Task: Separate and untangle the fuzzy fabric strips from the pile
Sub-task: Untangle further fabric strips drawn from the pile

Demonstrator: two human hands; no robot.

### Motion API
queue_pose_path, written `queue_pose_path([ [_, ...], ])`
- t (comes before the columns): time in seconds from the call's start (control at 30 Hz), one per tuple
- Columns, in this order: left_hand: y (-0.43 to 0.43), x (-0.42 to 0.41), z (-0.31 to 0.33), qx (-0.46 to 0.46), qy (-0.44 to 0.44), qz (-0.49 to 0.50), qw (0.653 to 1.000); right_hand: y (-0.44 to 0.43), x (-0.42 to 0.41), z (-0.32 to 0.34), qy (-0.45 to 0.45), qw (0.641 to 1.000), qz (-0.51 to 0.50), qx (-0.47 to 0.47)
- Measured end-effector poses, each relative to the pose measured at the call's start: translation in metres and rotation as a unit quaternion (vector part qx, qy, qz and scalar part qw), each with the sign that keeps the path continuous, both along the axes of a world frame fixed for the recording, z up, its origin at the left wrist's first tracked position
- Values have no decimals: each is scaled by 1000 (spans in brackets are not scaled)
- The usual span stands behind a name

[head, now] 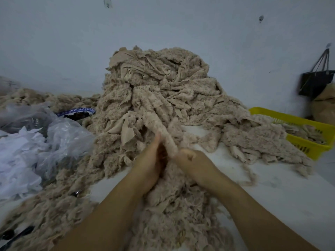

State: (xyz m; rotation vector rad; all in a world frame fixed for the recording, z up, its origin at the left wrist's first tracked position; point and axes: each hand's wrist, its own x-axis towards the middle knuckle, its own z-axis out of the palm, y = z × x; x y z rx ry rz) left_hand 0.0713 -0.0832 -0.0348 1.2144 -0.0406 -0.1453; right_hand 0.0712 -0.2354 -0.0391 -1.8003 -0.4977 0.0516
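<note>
A tall pile of beige fuzzy fabric strips (155, 84) stands against the wall at the middle of the white table (282, 192). One long fuzzy strip (159, 127) runs down from the pile to my hands. My left hand (150, 163) lies along its left side with the fingers up against it. My right hand (192, 160) grips the strip's lower part, thumb on top. More loose strips (174, 205) lie heaped under and in front of my wrists.
Clear plastic bags with white scraps (27, 151) sit at the left, with a blue-rimmed bowl (78, 112) behind them. A yellow plastic basket (308, 131) holding strips stands at the right. A dark bag (315, 82) hangs on the wall. Scissors (78, 192) lie half buried at the left.
</note>
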Motion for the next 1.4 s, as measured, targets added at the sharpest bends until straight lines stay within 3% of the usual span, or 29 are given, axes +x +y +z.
queue_pose_path([
  [0.1,11,0,7,-154,29,14,988,7,-4,-5,-39,995,42,-77],
  [0.23,26,2,9,-294,30,57,954,3,-1,-2,-49,994,-29,-91],
  [0.37,31,7,12,-348,27,97,932,0,1,5,-116,968,-152,-162],
  [0.6,33,12,11,-366,15,122,923,-11,10,-1,-89,954,-274,-79],
  [0.67,30,9,13,-329,2,90,940,-14,13,-3,-57,954,-290,-56],
  [0.77,15,1,8,-140,-53,-13,989,-26,15,0,-13,942,-335,4],
  [0.83,5,-3,6,-78,-62,-50,994,-31,17,1,29,930,-363,47],
  [1.0,8,-4,8,-47,-60,-43,996,-30,14,1,30,940,-334,65],
  [1.13,4,-7,1,110,-85,14,990,-28,16,3,21,952,-300,51],
  [1.27,-7,-13,-2,226,-58,81,969,-12,1,11,-87,968,-234,37],
  [1.4,-16,-17,-3,260,-189,34,946,0,-2,6,-59,991,-116,40],
])
